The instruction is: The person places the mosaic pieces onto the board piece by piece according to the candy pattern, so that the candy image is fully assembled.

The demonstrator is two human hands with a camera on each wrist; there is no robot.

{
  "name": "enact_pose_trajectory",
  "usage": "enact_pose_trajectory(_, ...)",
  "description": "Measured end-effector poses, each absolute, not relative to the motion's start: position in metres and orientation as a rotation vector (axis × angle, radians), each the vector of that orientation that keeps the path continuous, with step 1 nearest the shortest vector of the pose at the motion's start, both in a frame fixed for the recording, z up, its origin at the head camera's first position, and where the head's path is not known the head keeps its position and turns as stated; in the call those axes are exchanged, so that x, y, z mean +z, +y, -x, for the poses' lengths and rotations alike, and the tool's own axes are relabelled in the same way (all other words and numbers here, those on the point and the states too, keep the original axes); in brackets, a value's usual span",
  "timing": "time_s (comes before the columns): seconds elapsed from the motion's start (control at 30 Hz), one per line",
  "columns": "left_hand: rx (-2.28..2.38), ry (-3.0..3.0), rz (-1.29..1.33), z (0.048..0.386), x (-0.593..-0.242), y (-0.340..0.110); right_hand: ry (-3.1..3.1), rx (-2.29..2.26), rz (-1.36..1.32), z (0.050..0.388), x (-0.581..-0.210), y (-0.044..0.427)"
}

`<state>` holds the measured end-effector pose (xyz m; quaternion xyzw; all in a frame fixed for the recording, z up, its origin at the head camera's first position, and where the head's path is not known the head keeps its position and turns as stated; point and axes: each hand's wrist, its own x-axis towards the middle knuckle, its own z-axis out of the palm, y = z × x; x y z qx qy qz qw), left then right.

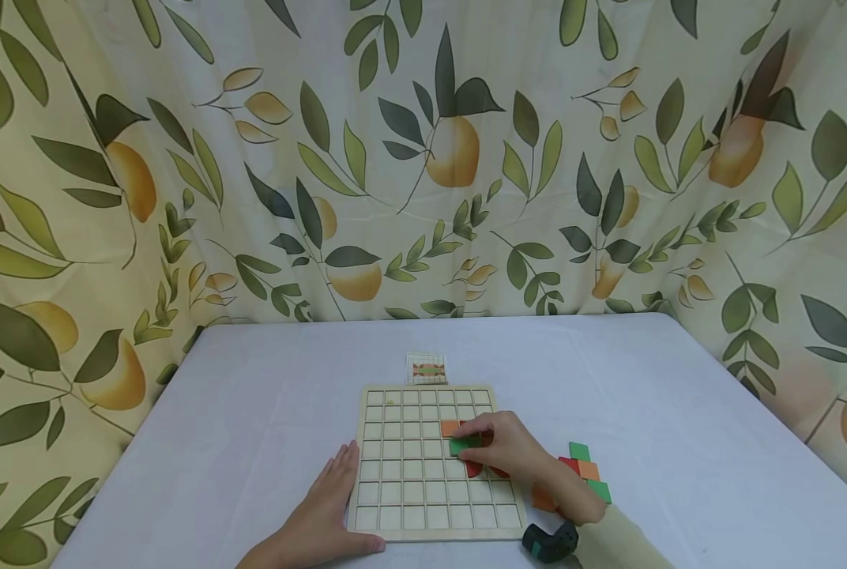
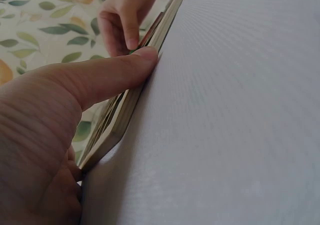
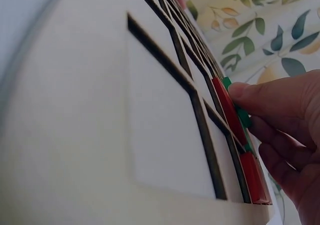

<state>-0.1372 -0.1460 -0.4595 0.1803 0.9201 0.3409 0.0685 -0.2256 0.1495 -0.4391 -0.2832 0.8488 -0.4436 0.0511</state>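
Observation:
A wooden grid board (image 1: 391,533) lies on the table. Along its left side and near corner rests my left hand (image 1: 324,502), fingers extended and the thumb on the near edge. My right hand (image 1: 505,446) pinches a green tile (image 1: 456,448) between thumb and fingers over the right part of the grid. Just beyond that tile sits an orange tile (image 1: 449,428). Red pieces (image 1: 473,469) lie in cells nearer the front, partly covered by the right hand. The right wrist view shows the green tile (image 3: 243,116) beside a red piece (image 3: 229,110).
Right of the board lies a loose group of tiles, with green (image 1: 578,451) and orange (image 1: 589,470) ones, partly hidden by the right forearm. A small pattern card (image 1: 427,369) touches the board's far edge. Behind the white table (image 1: 274,411) hangs a leaf-print curtain (image 1: 409,261).

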Motion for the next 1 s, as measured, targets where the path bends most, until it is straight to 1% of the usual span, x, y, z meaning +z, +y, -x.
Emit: enact_pose_trajectory(1.0,1.048,2.774,-0.581,0.1360,-0.4603,-0.1474,2.558,-1.366,0.845,0.2281,-0.4330,0.1430)
